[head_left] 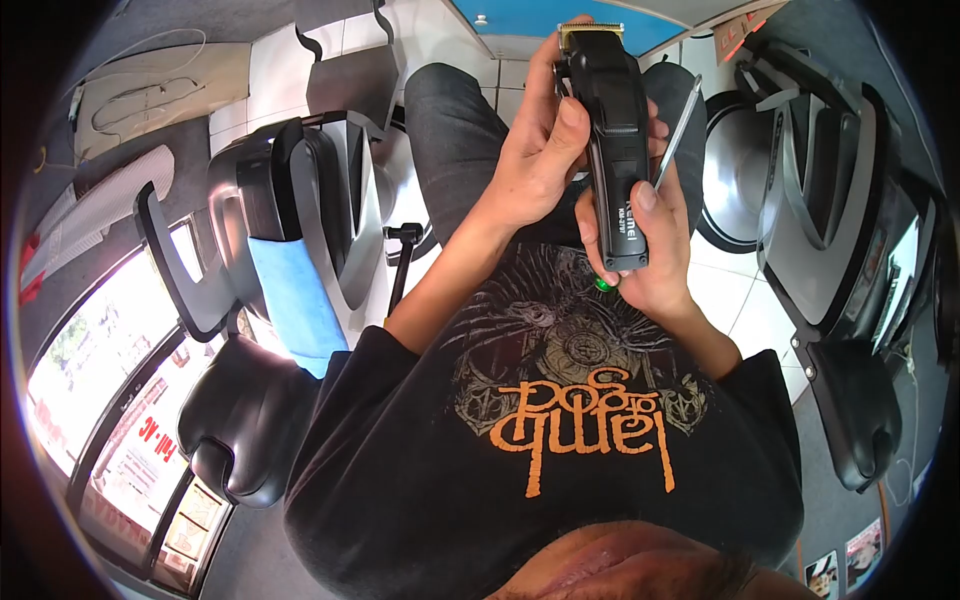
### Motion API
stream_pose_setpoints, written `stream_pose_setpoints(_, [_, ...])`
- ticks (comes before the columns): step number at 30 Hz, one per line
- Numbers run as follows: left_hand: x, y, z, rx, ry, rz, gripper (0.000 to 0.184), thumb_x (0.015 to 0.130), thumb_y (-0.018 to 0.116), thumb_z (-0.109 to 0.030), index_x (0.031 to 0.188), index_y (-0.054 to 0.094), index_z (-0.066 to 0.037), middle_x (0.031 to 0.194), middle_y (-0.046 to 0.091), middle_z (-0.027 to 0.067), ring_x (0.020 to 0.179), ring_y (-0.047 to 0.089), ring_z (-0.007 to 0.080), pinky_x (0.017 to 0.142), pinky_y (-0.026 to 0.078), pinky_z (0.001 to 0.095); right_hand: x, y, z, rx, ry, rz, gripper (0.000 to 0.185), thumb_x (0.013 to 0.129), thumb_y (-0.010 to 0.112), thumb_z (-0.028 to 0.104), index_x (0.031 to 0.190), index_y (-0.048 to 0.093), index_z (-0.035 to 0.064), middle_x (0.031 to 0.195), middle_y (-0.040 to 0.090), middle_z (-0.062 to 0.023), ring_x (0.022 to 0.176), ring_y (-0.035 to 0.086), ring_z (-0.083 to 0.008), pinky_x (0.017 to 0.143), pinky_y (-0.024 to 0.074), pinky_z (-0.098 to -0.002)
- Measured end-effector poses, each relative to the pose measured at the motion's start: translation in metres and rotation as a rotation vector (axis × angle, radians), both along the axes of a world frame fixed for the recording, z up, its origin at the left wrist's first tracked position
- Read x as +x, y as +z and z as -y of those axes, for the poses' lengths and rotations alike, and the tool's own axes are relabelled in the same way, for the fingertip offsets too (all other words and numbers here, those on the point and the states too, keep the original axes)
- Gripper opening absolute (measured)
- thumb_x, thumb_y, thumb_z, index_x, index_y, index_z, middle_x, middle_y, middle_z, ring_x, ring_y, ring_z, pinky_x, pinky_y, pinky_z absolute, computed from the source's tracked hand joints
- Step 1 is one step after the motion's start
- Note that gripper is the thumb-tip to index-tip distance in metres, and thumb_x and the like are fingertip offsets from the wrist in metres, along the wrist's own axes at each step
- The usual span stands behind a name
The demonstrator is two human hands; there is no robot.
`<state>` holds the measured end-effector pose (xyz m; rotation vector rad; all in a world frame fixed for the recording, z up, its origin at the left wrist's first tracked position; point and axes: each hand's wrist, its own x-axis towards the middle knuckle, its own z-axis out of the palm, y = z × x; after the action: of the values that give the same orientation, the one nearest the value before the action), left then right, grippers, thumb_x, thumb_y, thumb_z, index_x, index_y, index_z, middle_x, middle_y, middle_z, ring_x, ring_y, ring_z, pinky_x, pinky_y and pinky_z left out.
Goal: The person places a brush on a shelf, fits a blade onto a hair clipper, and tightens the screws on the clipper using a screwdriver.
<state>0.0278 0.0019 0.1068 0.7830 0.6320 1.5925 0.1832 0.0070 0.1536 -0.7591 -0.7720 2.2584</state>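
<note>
A black hair clipper (pixel 612 140) with a gold-toned toothed blade (pixel 592 28) is held upright over my lap, its blade end pointing away from me. My left hand (pixel 535 160) grips its upper left side, with the thumb by the body and a finger reaching up beside the blade. Around the lower end is my right hand (pixel 660 245), its thumb on the clipper's edge. That same hand also has a thin screwdriver (pixel 680 130); the metal shaft sticks up to the right and a green end shows below the clipper. Most of the screwdriver's handle is hidden.
Barber chairs stand on my left (pixel 290 190) and right (pixel 835 190). A blue cloth (pixel 295 300) hangs over the left chair's armrest. Ahead is a blue surface (pixel 530 15). White tiles (pixel 275 75) cover the floor, and a glazed door (pixel 130 400) is at lower left.
</note>
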Motion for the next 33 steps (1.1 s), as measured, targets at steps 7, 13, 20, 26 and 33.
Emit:
stream_pose_setpoints(7, [0.0,0.001,0.002,0.008,-0.015,0.07,0.079,0.107,0.045,-0.056,0.165,0.01,-0.016,0.13,0.061,0.0216,0.115,0.071,0.0312,0.097,0.061,0.0456,-0.01,-0.009,0.009,0.242,-0.077,0.18,0.074,0.104,0.059,0.039,0.157,0.023,0.0024,0.086,0.064,-0.0166,0.048,0.052,-0.0111,0.041,0.0425,-0.0221])
stream_pose_setpoints(13, [0.002,0.01,0.01,-0.06,0.087,-0.008,0.074,0.109,0.034,-0.06,0.161,0.015,-0.012,0.119,0.062,0.0197,0.1,0.071,0.0273,0.09,0.06,0.0432,0.01,-0.032,0.009,0.424,-0.096,0.127,0.062,0.106,0.064,0.035,0.146,0.04,-0.006,0.092,0.067,-0.0124,0.054,0.055,-0.0079,0.049,0.0434,-0.0224])
stream_pose_setpoints(20, [0.004,0.052,0.023,-0.279,-0.111,0.317,0.068,0.112,0.027,-0.058,0.161,0.022,-0.012,0.101,0.061,0.0183,0.052,0.06,0.0206,0.04,0.052,0.0318,0.0,-0.011,-0.042,0.414,-0.344,0.357,0.031,0.11,0.058,0.019,0.127,0.063,-0.0059,0.084,0.067,-0.0099,0.044,0.042,-0.0029,0.04,0.034,-0.021])
stream_pose_setpoints(26, [0.019,0.084,0.03,-0.425,-0.125,0.218,0.071,0.113,0.025,-0.055,0.168,0.007,-0.015,0.097,0.062,0.0187,0.05,0.06,0.0202,0.041,0.054,0.0321,0.003,-0.01,-0.053,0.331,-0.191,0.162,0.026,0.108,0.06,0.013,0.124,0.068,-0.0057,0.065,0.06,-0.0013,0.042,0.044,-0.0048,0.039,0.0345,-0.0207])
stream_pose_setpoints(33, [0.02,0.09,0.029,-0.466,-0.143,0.232,0.069,0.113,0.024,-0.056,0.166,0.01,-0.014,0.096,0.061,0.0161,0.05,0.06,0.0196,0.041,0.054,0.0317,-0.001,-0.024,-0.043,0.303,-0.298,0.106,0.021,0.108,0.062,0.015,0.119,0.065,-0.0015,0.067,0.061,-0.0033,0.046,0.06,-0.0095,0.037,0.0343,-0.021])
